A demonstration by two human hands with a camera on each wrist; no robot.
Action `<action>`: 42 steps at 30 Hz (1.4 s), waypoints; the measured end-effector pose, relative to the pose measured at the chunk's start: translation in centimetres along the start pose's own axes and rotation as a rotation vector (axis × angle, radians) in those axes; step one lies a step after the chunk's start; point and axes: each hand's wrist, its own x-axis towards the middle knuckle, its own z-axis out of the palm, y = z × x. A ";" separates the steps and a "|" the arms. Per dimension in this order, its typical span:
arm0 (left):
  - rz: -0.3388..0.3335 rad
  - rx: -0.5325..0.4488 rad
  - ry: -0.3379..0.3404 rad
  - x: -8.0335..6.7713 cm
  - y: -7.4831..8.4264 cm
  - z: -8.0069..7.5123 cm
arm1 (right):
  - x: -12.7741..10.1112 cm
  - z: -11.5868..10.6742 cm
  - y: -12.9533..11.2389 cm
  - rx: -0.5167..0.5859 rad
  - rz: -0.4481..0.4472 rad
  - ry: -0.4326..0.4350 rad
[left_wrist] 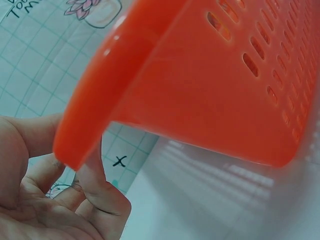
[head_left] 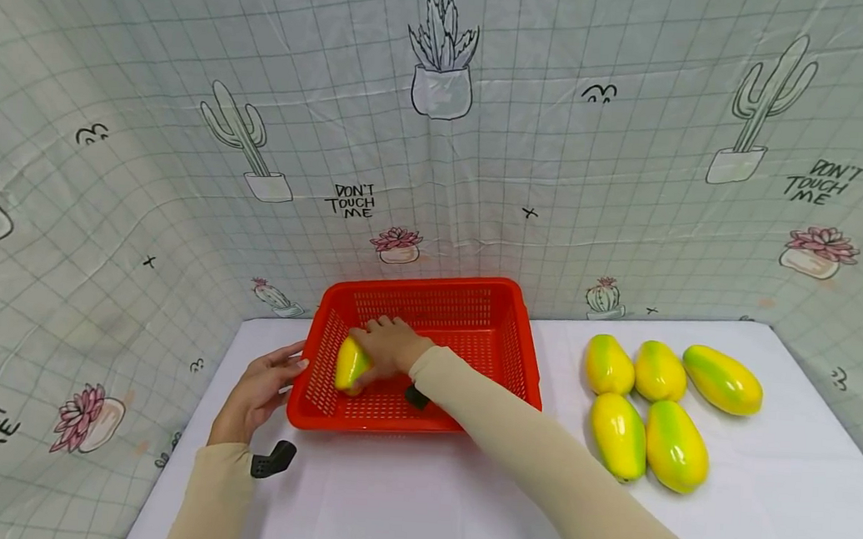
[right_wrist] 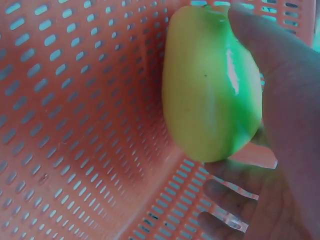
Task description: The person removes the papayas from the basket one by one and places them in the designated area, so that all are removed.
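A red plastic basket [head_left: 430, 284] stands on a white table [head_left: 415, 502]. My right hand [head_left: 390, 346] reaches into it and grips a yellow-green papaya [head_left: 350, 364] low against the basket's left wall. In the right wrist view the papaya [right_wrist: 210, 90] lies in my right hand [right_wrist: 287, 115], close above the slotted basket floor [right_wrist: 75, 125]. My left hand [head_left: 261, 387] rests at the outside of the basket's left rim. In the left wrist view its fingers [left_wrist: 95, 185] touch the underside of the basket's rim [left_wrist: 80, 145].
Several more yellow-green papayas [head_left: 619, 433] lie in a group on the table to the right of the basket. A cloth with cactus prints [head_left: 441, 136] hangs behind and at both sides. The table's left edge runs near my left forearm.
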 end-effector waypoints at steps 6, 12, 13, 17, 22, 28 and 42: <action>0.003 -0.008 -0.013 -0.1 0.2 0.3 | -0.1 -0.1 -0.5 0.012 0.021 -0.028; 0.005 -0.004 -0.021 -0.1 0.2 0.5 | -0.3 -0.1 -1.0 -0.024 0.022 -0.033; 0.005 -0.002 -0.021 0.0 0.1 0.5 | -0.3 -0.1 -1.1 -0.020 0.023 -0.036; -0.004 0.001 -0.014 0.1 0.0 0.6 | -0.6 -0.1 -1.4 -0.041 0.034 -0.055; -0.008 -0.002 -0.009 0.0 -0.1 0.9 | -0.8 0.2 -1.6 -0.070 0.036 -0.075; -0.006 0.001 -0.005 -0.1 -0.1 1.0 | -1.2 -0.1 -1.0 -0.057 0.023 -0.063; 0.005 0.036 -0.011 -0.4 0.0 0.1 | -5.7 -2.9 2.8 -0.042 -0.019 0.041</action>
